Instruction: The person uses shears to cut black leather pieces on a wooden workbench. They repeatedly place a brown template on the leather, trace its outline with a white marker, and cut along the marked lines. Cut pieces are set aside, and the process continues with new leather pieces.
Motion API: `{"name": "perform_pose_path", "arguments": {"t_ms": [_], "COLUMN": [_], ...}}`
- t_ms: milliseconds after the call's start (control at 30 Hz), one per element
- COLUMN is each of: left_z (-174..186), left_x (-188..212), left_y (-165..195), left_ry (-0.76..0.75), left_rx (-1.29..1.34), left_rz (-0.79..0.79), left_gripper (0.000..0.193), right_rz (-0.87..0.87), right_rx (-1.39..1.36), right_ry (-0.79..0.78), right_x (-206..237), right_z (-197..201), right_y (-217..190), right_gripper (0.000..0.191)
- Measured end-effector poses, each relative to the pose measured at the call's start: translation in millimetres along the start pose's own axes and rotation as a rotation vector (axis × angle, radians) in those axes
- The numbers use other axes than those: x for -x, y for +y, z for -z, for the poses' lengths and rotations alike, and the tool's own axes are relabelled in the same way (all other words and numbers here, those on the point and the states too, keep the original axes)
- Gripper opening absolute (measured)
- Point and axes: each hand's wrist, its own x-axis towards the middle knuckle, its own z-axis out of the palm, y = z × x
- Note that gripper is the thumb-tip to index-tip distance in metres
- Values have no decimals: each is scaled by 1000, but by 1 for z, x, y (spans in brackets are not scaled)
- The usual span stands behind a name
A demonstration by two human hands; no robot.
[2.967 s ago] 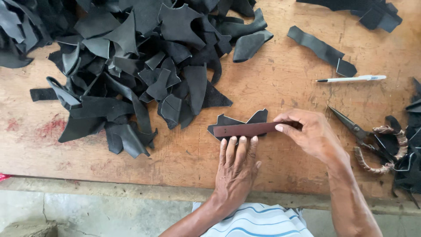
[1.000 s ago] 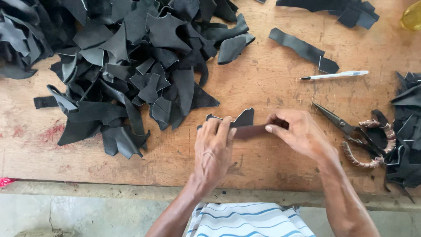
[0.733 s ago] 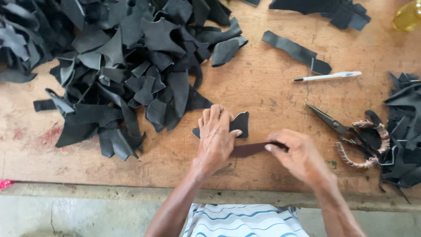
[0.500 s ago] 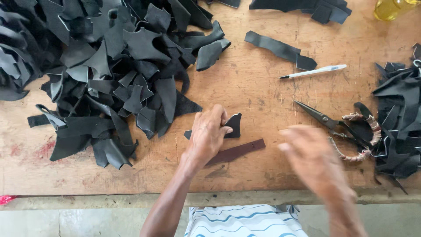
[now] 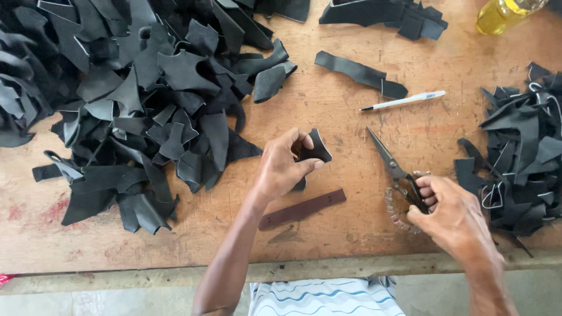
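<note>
My left hand [image 5: 282, 169] pinches a small black leather piece [image 5: 316, 149] between thumb and fingers, just above the wooden table [image 5: 351, 105]. A brown leather strip [image 5: 303, 208] lies flat on the wood below that hand, touched by neither hand. My right hand [image 5: 451, 216] closes around the wrapped handles of the scissors [image 5: 395, 169], whose blades point up and to the left along the table.
A big heap of black leather offcuts [image 5: 134, 93] fills the left. A smaller black pile [image 5: 521, 158] sits at the right edge. A white pen [image 5: 404, 100], a long black strip [image 5: 358, 73], more black pieces [image 5: 386, 11] and a yellow bottle [image 5: 504, 13] lie farther back.
My right hand let go of the brown strip and moved right onto the scissors. My left hand lifted the black piece off the table. The strip now lies alone.
</note>
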Motion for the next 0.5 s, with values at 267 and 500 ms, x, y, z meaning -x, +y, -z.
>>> {"name": "perform_pose_path", "arguments": {"t_ms": [267, 500], "left_z": [5, -5], "left_x": [-1, 1], "left_y": [-19, -32], "left_ry": [-106, -161], "left_rx": [453, 478], "left_rz": [110, 106], "left_gripper": [53, 38], "right_rz": [394, -5], "right_rx": [317, -595], "right_ry": [389, -175], "right_x": [6, -15], "right_z": [-3, -20], "right_y": [3, 57], "right_gripper": [88, 49]}}
